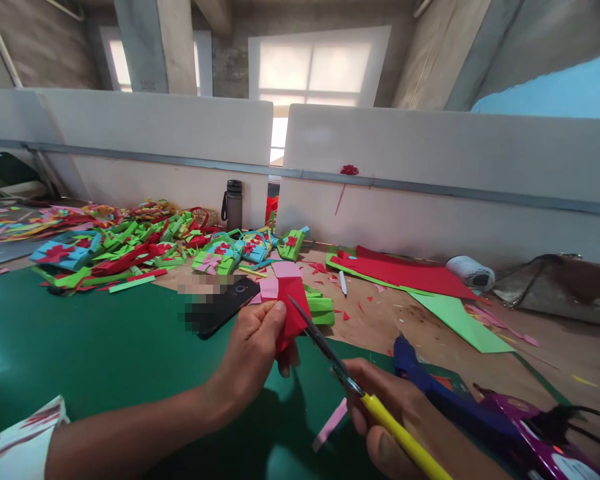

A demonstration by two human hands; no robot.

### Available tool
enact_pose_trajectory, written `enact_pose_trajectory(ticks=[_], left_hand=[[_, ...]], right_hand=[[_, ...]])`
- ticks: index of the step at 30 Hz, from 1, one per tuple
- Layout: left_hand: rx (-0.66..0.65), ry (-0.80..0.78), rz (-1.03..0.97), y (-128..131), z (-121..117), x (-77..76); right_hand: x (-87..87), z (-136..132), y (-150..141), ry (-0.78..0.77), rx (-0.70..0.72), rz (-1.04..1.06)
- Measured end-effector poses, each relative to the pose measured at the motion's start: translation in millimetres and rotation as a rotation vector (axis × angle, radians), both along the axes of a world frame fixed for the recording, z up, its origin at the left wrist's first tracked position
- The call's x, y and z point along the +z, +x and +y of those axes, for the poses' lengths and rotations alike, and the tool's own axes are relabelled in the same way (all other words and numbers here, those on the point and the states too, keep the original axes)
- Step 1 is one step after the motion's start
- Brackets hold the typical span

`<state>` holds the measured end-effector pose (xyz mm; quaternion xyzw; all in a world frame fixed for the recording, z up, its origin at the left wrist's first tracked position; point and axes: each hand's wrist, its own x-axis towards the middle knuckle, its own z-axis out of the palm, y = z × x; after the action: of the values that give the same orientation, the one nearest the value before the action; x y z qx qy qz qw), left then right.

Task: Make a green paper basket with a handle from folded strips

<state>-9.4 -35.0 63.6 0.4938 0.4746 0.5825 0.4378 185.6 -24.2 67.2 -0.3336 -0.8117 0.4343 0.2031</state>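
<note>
Between the thumb and fingers of my left hand (260, 333) is a small red paper piece (294, 307), held up over the table. My right hand (390, 413) grips scissors (347, 380) with yellow handles, their blades pointing up and left. The blade tips overlap the red paper's right side; I cannot tell whether they are cutting it. Pink paper (286, 269) shows just behind the red piece, and a green folded paper piece (321, 310) lies to its right. A pink paper strip (330, 423) rests on the green mat below my hands.
A dark phone (230, 307) lies left of my hands on the green mat (105, 353). Behind are a paper craft heap (130, 247) and a bottle (233, 205). To the right are red sheets (400, 270), a white marker (343, 283), a glue gun (445, 393) and a bag (555, 290).
</note>
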Motion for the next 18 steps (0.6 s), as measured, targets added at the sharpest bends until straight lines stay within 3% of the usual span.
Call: enact_pose_trajectory(ticks=[11, 15, 18], left_hand=[[0.003, -0.018, -0.032, 4.2, -1.6, 0.8], [-0.002, -0.009, -0.02, 4.0, -1.0, -0.1], [0.0, -0.008, -0.024, 3.8, 0.3, -2.1]], right_hand=[[-12.5, -1.3, 0.2, -0.057, -0.037, 0.039], [-5.1, -5.2, -2.2, -0.08, -0.079, 0.036], [2.2, -7.4, -4.4, -0.11, -0.035, 0.04]])
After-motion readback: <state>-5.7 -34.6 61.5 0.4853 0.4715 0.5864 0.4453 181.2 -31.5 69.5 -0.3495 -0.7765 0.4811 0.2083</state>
